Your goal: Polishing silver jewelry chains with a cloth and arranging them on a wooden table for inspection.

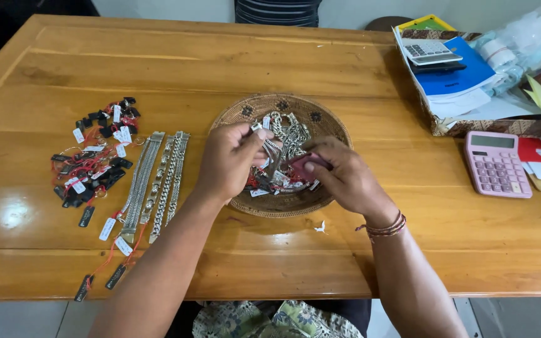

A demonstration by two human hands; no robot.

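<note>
**A:** Where are your hands?

**B:** Both are over the basket (pixel 233 116), a shallow round woven tray in the middle of the bench (pixel 320 69). Your left hand (pixel 228 159) is curled, thumb and fingers pinched on the end of a silver chain (pixel 269 143) that runs down into the basket. Your right hand (pixel 339 175) is closed around a small dark red thing (pixel 305 164); you cannot tell what it is, since the fingers cover most of it.

**A:** What lies in the basket?

**B:** A heap of silver chains (pixel 289 134) with small white tags and red threads, tangled together under your hands.

**A:** And to the left?

**B:** Near the basket, a row of flat silver bracelets (pixel 154 178) laid side by side, tags trailing toward you. Further left, a pile of rings and black tags (pixel 95 156) on red threads.

**A:** To the right?

**B:** A pink calculator (pixel 497 164) lies well apart from the basket. Far right, a box (pixel 471 125) holds a blue folder (pixel 461 72) and a grey calculator (pixel 430 50).
</note>
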